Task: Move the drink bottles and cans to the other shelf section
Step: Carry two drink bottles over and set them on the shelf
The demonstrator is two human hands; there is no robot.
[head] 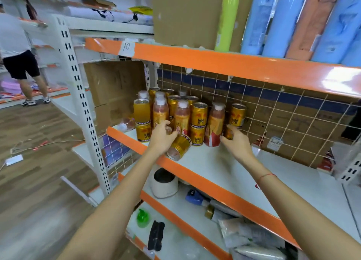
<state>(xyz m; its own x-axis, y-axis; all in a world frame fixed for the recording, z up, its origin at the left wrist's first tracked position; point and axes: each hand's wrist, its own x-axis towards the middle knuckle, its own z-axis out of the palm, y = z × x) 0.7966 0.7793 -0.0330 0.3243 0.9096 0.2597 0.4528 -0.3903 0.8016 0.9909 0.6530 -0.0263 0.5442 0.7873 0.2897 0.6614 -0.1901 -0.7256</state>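
Most drinks were already clustered at the shelf's (224, 168) left end. The left hand (161, 137) grasped a tipped can (178, 147) at the cluster's front; the right hand (237, 140) clasped a can (228, 132) beside a bottle (214, 126).

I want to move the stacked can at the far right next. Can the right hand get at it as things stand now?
Probably yes. The right hand is already just below that top can, gripping the lower can under it, and the shelf to its right is bare, so nothing blocks it.
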